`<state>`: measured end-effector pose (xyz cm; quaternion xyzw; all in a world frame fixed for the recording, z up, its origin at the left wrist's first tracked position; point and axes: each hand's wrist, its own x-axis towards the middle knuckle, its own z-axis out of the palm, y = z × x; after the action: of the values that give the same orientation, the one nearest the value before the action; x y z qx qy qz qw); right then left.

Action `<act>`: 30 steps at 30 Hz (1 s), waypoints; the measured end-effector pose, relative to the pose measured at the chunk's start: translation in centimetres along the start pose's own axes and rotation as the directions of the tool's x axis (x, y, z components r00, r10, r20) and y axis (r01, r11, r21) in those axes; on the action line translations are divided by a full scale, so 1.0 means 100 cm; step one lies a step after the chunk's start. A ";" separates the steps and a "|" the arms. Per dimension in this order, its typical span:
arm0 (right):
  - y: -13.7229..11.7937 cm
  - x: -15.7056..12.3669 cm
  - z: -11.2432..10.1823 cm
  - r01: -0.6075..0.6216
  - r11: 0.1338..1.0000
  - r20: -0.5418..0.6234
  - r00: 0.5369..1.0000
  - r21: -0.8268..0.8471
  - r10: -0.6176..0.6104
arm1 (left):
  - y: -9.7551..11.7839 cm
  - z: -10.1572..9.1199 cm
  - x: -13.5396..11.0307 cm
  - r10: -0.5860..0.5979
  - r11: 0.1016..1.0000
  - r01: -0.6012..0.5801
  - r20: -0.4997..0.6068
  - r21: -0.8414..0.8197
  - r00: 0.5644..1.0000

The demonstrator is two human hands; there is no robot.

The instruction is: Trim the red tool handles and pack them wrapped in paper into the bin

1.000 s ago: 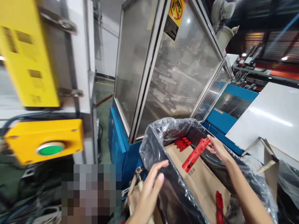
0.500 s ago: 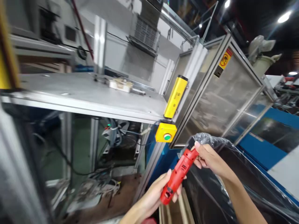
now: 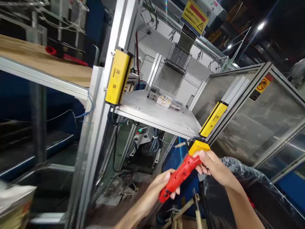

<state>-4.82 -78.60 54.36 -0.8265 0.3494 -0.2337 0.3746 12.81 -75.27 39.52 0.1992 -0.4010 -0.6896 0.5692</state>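
Note:
I hold a long red plastic part (image 3: 180, 175) with both hands, tilted up to the right. My left hand (image 3: 159, 188) wraps round its lower end. My right hand (image 3: 213, 166) pinches its upper end, just below a yellow button box (image 3: 198, 146). Under my right forearm is a box lined with clear plastic film (image 3: 240, 178), its contents mostly hidden.
A metal machine table (image 3: 157, 115) with a small fixture (image 3: 163, 101) lies ahead, flanked by two yellow light-curtain bars (image 3: 117, 77) (image 3: 213, 119). A glazed guard cabinet (image 3: 267, 121) stands on the right. A cardboard-topped shelf (image 3: 43, 62) is at upper left; cables lie on the floor.
The view has swung left, from the lined box to the machine table. The red part came out of the box and my left hand took hold of its lower end.

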 end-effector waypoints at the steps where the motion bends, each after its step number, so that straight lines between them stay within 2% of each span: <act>1: -0.001 0.003 0.002 -0.001 1.000 0.012 1.000 0.014 0.001 | 0.001 -0.002 -0.001 0.003 1.000 -0.003 -0.007 0.004 1.000; 6: -0.001 0.011 0.006 -0.013 1.000 0.018 1.000 0.014 0.013 | 0.000 -0.006 -0.006 -0.005 1.000 0.005 -0.015 -0.013 1.000; 11: 0.001 0.008 0.001 -0.026 1.000 0.047 0.999 0.006 0.025 | -0.002 0.000 -0.006 0.003 1.000 -0.003 0.014 -0.020 1.000; 22: 0.016 -0.013 -0.012 -0.054 0.995 -0.046 0.997 0.085 0.058 | -0.011 0.019 -0.003 -0.059 0.998 0.057 0.069 0.025 0.996; 27: 0.019 -0.025 -0.013 -0.070 0.996 -0.190 0.979 0.050 0.078 | -0.017 0.030 -0.002 -0.103 0.995 0.103 0.008 0.008 0.995; 30: 0.018 -0.033 -0.009 -0.022 1.000 -0.272 0.962 0.000 0.021 | -0.021 0.035 -0.003 -0.136 0.991 0.136 -0.038 -0.017 0.990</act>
<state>-8.26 -77.36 53.05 -0.7832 0.4069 -0.3403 0.3243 9.01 -73.81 39.91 0.2356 -0.3704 -0.7255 0.5301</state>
